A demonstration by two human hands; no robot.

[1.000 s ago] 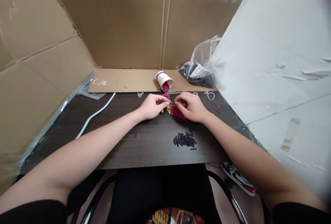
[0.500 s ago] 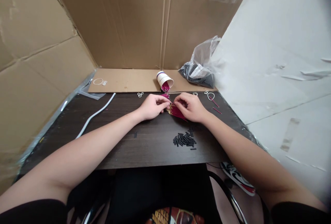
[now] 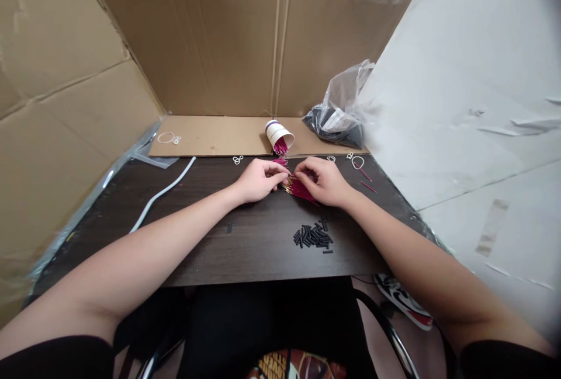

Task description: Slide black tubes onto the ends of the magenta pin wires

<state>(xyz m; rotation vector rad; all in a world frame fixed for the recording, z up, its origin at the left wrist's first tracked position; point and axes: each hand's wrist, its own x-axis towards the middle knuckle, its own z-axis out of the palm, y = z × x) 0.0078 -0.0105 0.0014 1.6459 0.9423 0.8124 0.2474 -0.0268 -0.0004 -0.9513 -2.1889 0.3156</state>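
A fan of thin magenta wires with gold tips [image 3: 300,190] lies on the dark wooden table [image 3: 210,250]. My left hand [image 3: 258,179] rests at the fan's left end, fingertips pinched at the gold tips. My right hand [image 3: 324,180] lies over the right part of the fan, fingers curled on the wires. Just behind the hands, a white paper cup [image 3: 277,134] lies tipped over with more magenta wires spilling from its mouth. A small heap of short black tubes [image 3: 312,236] sits on the table in front of my right wrist.
A clear plastic bag of black parts [image 3: 342,111] sits at the back right. A cardboard sheet [image 3: 205,134] with white rings lies at the back, a white cable [image 3: 163,192] at the left. Cardboard walls enclose left and back. A shoe [image 3: 403,300] is on the floor.
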